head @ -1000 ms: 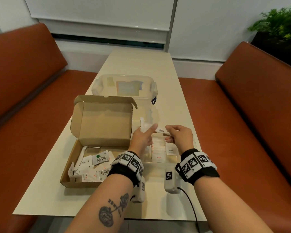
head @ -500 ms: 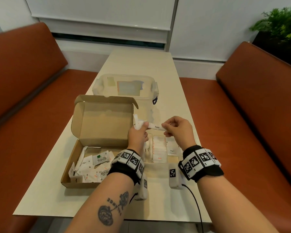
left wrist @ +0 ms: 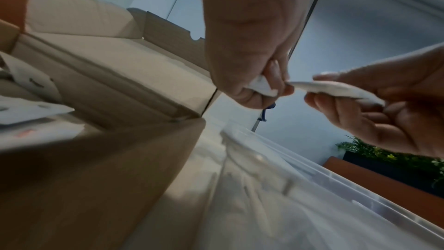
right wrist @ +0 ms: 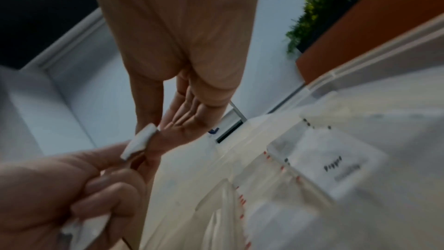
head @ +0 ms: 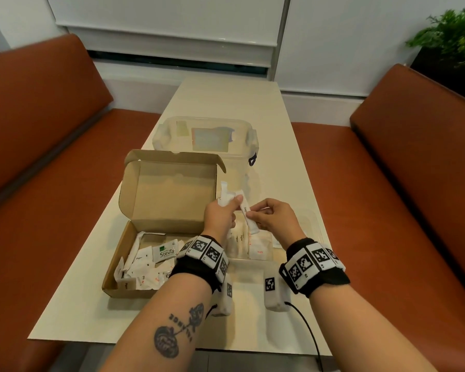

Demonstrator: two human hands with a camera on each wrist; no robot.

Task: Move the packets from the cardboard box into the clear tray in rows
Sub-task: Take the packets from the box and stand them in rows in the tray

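Observation:
The open cardboard box lies left of my hands, with several white packets loose in its base. To its right, under my hands, is the clear tray with packets laid side by side. My left hand grips a small bundle of white stick packets above the tray. My right hand pinches one stick packet that slants down toward me, its far tip still at the left fingers. The right wrist view shows a Pepper packet in the tray.
A clear lidded container stands behind the box. Orange benches flank the narrow table, and a plant is at the back right. A black cable trails over the near table edge.
The stick packet held between my hands has swung from level to slanting down toward me. My right hand has dropped slightly with it; the left hand keeps its bundle raised.

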